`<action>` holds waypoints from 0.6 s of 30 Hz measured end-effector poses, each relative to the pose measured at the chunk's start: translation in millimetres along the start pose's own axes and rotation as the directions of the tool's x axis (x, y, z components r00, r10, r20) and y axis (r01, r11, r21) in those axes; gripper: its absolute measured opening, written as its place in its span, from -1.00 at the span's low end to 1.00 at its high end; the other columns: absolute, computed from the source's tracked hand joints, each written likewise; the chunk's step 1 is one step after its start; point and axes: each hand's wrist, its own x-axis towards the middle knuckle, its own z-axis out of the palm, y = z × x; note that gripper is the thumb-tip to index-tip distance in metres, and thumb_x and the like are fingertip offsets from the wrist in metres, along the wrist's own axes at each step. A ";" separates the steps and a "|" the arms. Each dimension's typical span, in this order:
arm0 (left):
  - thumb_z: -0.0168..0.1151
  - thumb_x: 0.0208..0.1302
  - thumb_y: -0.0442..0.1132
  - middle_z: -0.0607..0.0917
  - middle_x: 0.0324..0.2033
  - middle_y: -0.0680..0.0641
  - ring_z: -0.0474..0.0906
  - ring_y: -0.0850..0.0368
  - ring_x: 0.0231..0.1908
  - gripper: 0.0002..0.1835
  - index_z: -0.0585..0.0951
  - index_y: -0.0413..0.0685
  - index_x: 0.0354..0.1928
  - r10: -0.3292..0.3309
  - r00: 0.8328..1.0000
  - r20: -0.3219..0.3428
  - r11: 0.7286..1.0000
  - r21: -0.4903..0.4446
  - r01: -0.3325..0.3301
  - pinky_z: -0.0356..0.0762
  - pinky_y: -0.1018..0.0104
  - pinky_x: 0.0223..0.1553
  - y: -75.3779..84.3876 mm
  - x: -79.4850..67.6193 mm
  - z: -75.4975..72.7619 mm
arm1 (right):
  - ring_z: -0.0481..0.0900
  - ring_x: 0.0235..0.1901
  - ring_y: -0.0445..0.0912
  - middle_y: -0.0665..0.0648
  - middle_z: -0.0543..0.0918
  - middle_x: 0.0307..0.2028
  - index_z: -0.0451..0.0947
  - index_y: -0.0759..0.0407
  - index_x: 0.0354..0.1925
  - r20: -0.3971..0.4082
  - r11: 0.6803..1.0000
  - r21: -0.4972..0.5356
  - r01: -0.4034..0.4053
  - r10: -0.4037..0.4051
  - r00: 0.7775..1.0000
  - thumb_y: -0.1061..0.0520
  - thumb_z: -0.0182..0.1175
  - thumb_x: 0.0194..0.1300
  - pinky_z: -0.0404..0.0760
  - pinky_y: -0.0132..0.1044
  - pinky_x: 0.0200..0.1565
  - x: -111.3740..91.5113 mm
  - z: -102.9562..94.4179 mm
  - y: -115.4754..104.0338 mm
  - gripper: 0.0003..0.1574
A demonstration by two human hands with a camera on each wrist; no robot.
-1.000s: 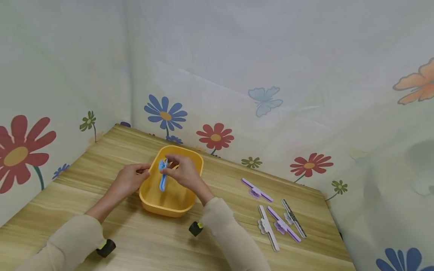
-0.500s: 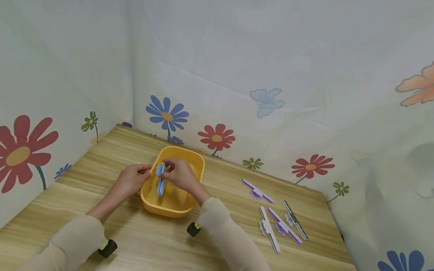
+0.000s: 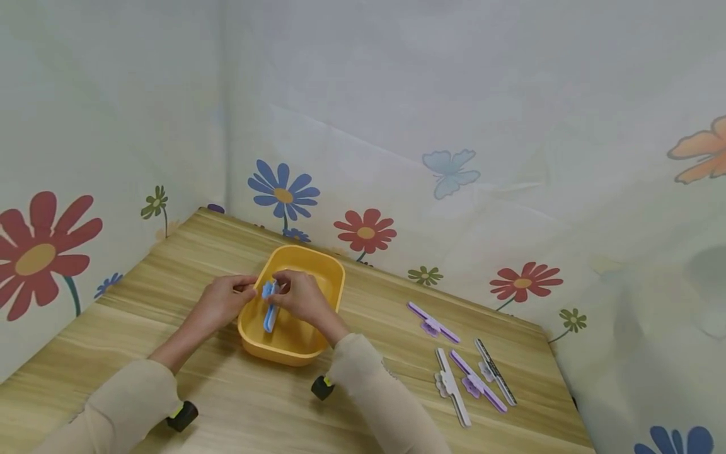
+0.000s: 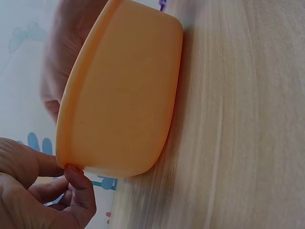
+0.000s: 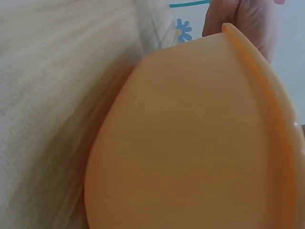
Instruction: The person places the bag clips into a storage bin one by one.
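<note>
A yellow plastic tub [image 3: 283,358] stands on the wooden table. At its left rim my left hand [image 3: 222,304] pinches the edge between thumb and fingers, as the left wrist view shows with the fingers at the tub wall [image 4: 114,95]. My right hand [image 3: 306,299] reaches inside over the tub and pinches a blue sealing clip [image 3: 270,319] with a flower-shaped grip. The clip's long bar slants down toward the tub floor. In the right wrist view the tub's outer wall [image 5: 190,133] fills most of the picture and hides the clip.
Right of the tub lie several sealing clips: a purple one [image 3: 424,315] further back, then a white one [image 3: 454,391], another purple one [image 3: 482,386] and a black-patterned one [image 3: 496,373]. A flower-printed wall covering [image 3: 363,126] borders the table's back and left edges.
My right hand has lowered the blue clip further into the tub, toward its floor. My left hand keeps its hold on the rim. The head view has shifted slightly.
</note>
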 end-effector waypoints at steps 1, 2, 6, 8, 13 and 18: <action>0.16 0.50 -0.30 0.70 0.02 -0.38 0.63 -0.31 0.03 -0.58 0.54 -0.50 0.24 0.001 1.000 -0.001 1.000 0.000 -0.001 0.62 -0.05 -0.04 0.0 -0.1 0.0 | 0.59 -0.27 -0.25 0.06 0.74 -0.17 0.64 0.28 0.19 0.001 1.000 -0.002 0.001 -0.001 1.000 0.16 0.48 0.28 0.56 -0.51 -0.27 0.2 0.7 0.1 -0.46; 0.16 0.50 -0.30 0.70 0.02 -0.38 0.63 -0.31 0.03 -0.58 0.54 -0.50 0.24 0.002 1.000 -0.001 1.000 0.000 -0.002 0.62 -0.05 -0.03 -0.2 -0.1 -0.4 | 0.59 -0.28 -0.26 0.06 0.74 -0.17 0.64 0.28 0.18 0.000 1.000 -0.007 0.002 -0.002 1.000 0.16 0.49 0.28 0.56 -0.51 -0.27 0.3 1.3 0.1 -0.46; 0.16 0.51 -0.29 0.69 0.03 -0.39 0.63 -0.31 0.03 -0.57 0.53 -0.50 0.25 -0.008 1.000 0.008 1.000 -0.010 0.008 0.62 -0.04 -0.04 -0.1 -0.2 -2.1 | 0.58 -0.28 -0.26 0.06 0.74 -0.18 0.65 0.28 0.17 0.000 1.000 -0.009 0.000 0.000 1.000 0.16 0.49 0.27 0.55 -0.51 -0.30 1.1 3.9 -0.1 -0.47; 0.15 0.52 -0.28 0.69 0.04 -0.39 0.62 -0.31 0.04 -0.56 0.53 -0.49 0.26 -0.014 1.000 0.014 1.000 -0.015 0.014 0.63 -0.03 -0.05 0.4 -0.3 -2.5 | 0.58 -0.29 -0.26 0.05 0.73 -0.19 0.66 0.28 0.17 0.001 1.000 -0.007 -0.010 0.010 1.000 0.15 0.50 0.26 0.55 -0.50 -0.31 1.9 5.2 0.1 -0.47; 0.15 0.53 -0.28 0.68 0.05 -0.39 0.62 -0.30 0.04 -0.56 0.52 -0.50 0.27 -0.017 1.000 0.017 0.999 -0.028 0.017 0.64 0.00 -0.07 0.8 -1.1 -2.4 | 0.57 -0.31 -0.27 0.04 0.73 -0.23 0.66 0.27 0.17 0.006 1.000 -0.021 -0.020 0.020 1.000 0.14 0.51 0.25 0.55 -0.51 -0.32 3.4 9.6 2.4 -0.45; 0.16 0.52 -0.28 0.69 0.04 -0.37 0.62 -0.28 0.03 -0.56 0.53 -0.49 0.26 -0.018 1.000 0.011 0.999 -0.040 0.019 0.64 0.03 -0.09 0.2 -2.1 -1.5 | 0.57 -0.33 -0.27 0.04 0.74 -0.24 0.66 0.29 0.18 0.001 0.999 -0.025 -0.026 0.026 1.000 0.14 0.52 0.23 0.54 -0.51 -0.34 3.5 14.1 3.9 -0.43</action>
